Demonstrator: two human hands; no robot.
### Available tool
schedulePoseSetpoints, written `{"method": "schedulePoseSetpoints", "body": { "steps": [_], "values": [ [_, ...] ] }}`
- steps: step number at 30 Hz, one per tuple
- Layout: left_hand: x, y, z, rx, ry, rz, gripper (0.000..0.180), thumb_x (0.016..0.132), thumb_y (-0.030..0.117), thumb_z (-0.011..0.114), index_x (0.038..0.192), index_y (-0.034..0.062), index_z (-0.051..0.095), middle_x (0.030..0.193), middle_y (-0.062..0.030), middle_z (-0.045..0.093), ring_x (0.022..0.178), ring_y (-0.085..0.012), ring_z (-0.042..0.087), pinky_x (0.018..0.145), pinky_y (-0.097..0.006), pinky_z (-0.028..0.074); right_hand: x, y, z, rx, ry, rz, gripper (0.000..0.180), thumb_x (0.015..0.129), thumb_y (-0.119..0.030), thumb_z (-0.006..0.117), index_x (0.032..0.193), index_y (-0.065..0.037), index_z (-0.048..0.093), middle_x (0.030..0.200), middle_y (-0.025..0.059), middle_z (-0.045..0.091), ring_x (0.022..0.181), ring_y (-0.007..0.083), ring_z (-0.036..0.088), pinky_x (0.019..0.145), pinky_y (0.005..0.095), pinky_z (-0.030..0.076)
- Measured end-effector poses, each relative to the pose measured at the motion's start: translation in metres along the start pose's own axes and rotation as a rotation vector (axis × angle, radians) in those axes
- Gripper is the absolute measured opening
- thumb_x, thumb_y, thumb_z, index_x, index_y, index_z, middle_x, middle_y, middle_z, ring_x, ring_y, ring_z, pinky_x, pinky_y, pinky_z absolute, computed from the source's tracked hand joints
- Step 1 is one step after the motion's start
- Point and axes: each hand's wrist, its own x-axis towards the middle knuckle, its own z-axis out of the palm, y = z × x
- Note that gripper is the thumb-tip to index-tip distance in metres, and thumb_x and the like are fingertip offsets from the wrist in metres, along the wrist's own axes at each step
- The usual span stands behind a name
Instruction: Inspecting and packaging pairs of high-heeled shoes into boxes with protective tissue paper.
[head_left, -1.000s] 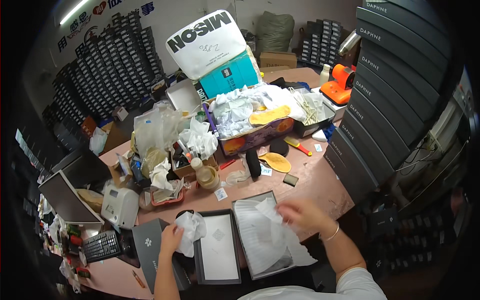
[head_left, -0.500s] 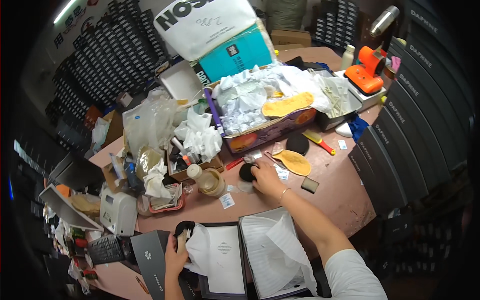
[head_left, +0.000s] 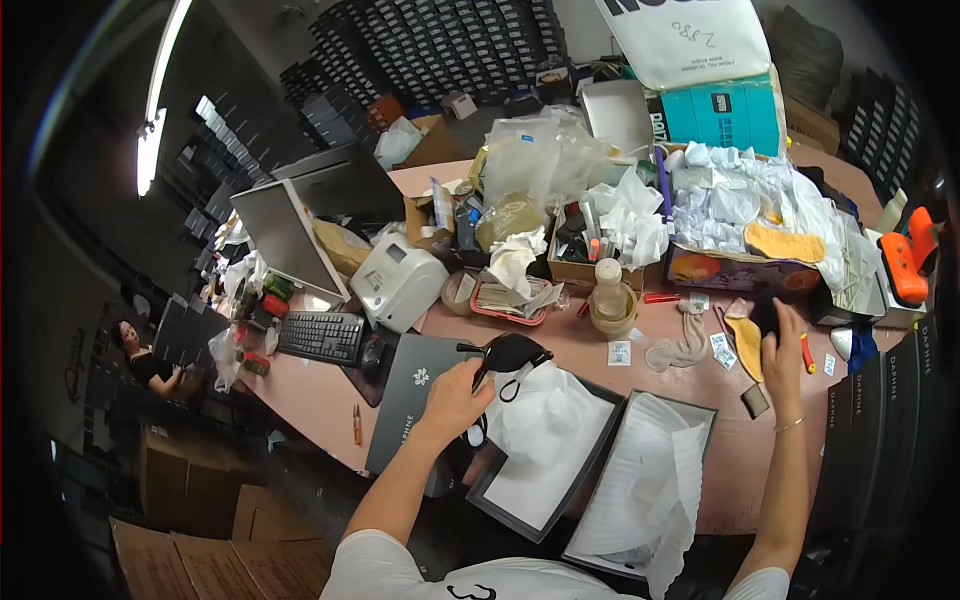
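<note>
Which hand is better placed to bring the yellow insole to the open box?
The right hand, probably. It rests at the yellow insole on the pink table. The left hand is busy: it holds a black shoe beside the open box with white paper.

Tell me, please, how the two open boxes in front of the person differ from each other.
The left open box carries crumpled white tissue paper heaped at its far end, beside the left hand holding a black shoe; the right open box has its tissue spread flat and draping over the near edge. Both are shallow, dark-rimmed, white inside and angled alike.
</note>
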Motion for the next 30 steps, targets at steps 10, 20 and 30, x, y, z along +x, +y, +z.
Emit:
{"method": "schedulePoseSetpoints", "body": {
  "steps": [10,20,30],
  "values": [
    [-0.107,0.011,-0.013,-1.333,-0.679,-0.233,0.027,0.081,0.009,0.053,0.106,0.0004,0.052,0.091,-0.0087,0.058,0.086,-0.0170,0.059,0.080,-0.028,0.048,-0.083,-0.189,-0.022,0.423,-0.317,-0.110,0.050,0.078,-0.001,0.045,0.128,0.003,0.048,0.121,0.0208,0.050,0.112,0.0349,0.051,0.100,0.0364,0.038],
    [-0.159,0.028,-0.076,-0.536,-0.558,-0.011,0.060,0.071,0.028,0.080,0.118,-0.0041,0.059,0.099,-0.0129,0.067,0.091,-0.0148,0.062,0.083,-0.028,0.048,-0.136,-0.292,-0.063,0.356,-0.366,-0.512,0.044,0.074,0.003,0.061,0.117,-0.002,0.059,0.105,0.0133,0.059,0.092,0.0280,0.061,0.075,0.0371,0.051],
    [-0.176,0.043,-0.069,-0.100,-0.411,0.394,0.072,0.069,0.024,0.079,0.131,0.0050,0.048,0.094,-0.0147,0.061,0.086,-0.0316,0.062,0.073,-0.037,0.050,-0.130,-0.255,-0.052,-0.175,-0.431,-0.871,0.029,0.076,-0.015,0.059,0.105,-0.010,0.063,0.087,0.0013,0.056,0.086,0.0173,0.055,0.072,0.0323,0.040]
  ]
}}
